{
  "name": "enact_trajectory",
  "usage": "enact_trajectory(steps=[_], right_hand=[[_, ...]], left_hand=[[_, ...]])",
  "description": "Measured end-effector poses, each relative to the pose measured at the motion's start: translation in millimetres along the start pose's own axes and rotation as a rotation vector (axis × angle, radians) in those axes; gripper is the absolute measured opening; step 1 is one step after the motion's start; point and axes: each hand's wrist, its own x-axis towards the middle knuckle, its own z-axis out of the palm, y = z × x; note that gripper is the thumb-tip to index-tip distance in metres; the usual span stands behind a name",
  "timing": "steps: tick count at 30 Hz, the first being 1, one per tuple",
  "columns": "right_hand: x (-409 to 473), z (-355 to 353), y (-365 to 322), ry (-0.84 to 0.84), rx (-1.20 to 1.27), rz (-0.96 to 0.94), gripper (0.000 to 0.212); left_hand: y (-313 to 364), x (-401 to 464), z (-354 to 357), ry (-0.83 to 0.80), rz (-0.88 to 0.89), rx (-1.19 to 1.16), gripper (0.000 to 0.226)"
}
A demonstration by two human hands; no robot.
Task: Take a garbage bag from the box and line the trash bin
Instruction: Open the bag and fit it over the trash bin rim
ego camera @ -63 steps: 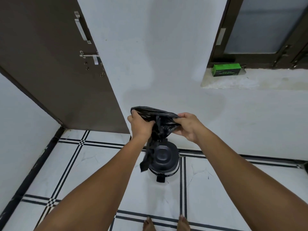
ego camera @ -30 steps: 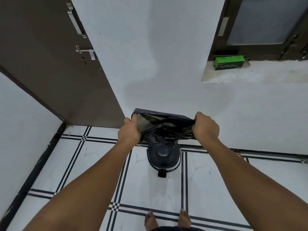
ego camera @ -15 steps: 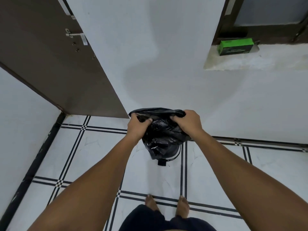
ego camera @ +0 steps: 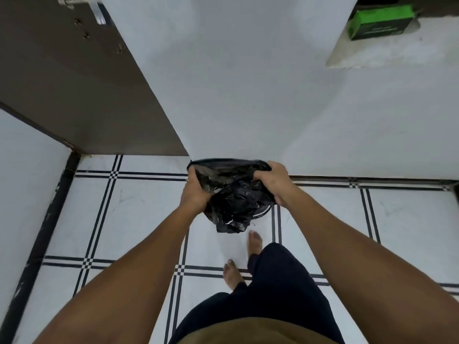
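Note:
A black garbage bag point(ego camera: 231, 197) hangs crumpled between my hands, its mouth pulled open at the top. My left hand point(ego camera: 195, 191) grips the bag's left rim and my right hand point(ego camera: 275, 181) grips its right rim. The dark trash bin point(ego camera: 263, 212) stands on the floor directly below and is almost wholly hidden by the bag; only a sliver of its rim shows at the lower right. The green garbage bag box point(ego camera: 380, 21) lies on a white ledge at the upper right.
A brown door point(ego camera: 74, 78) stands open on the left against the white wall. The floor is white tile with black lines point(ego camera: 104, 207). My bare feet point(ego camera: 254, 240) are just short of the bin. A white ledge point(ego camera: 387, 52) juts out at the upper right.
I have stepped closer and leaned over the bin. The bag has come down over the bin and now covers nearly all of it. Both hands keep their grip on the rim.

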Motion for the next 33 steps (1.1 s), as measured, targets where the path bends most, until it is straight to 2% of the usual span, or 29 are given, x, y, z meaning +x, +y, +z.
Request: enact_trajectory(steps=[7,11,17,20,24,27,30,33], right_hand=[[26,-1,9,0.023,-0.037,0.026,0.014],[34,-2,9,0.044,-0.038,0.055,0.014],[43,8,20,-0.002,-0.041,0.071,0.017],[44,13,30,-0.011,-0.031,0.069,0.018],[45,21,54,0.011,-0.062,0.081,0.014],[49,25,77,0.028,-0.120,0.105,0.009],[54,26,96,0.094,-0.143,0.115,0.014],[66,26,110,0.220,-0.181,0.088,0.008]], left_hand=[[6,23,15,-0.085,-0.007,0.126,0.113],[4,32,24,-0.188,0.020,0.251,0.108],[-11,41,47,-0.289,-0.049,0.275,0.083],[-21,38,59,-0.375,-0.059,0.291,0.059],[-44,34,75,-0.433,-0.013,0.292,0.053],[-60,31,85,-0.446,-0.050,0.313,0.038],[-74,31,94,-0.442,-0.093,0.303,0.028],[-84,38,102,-0.402,-0.134,0.300,0.032]])
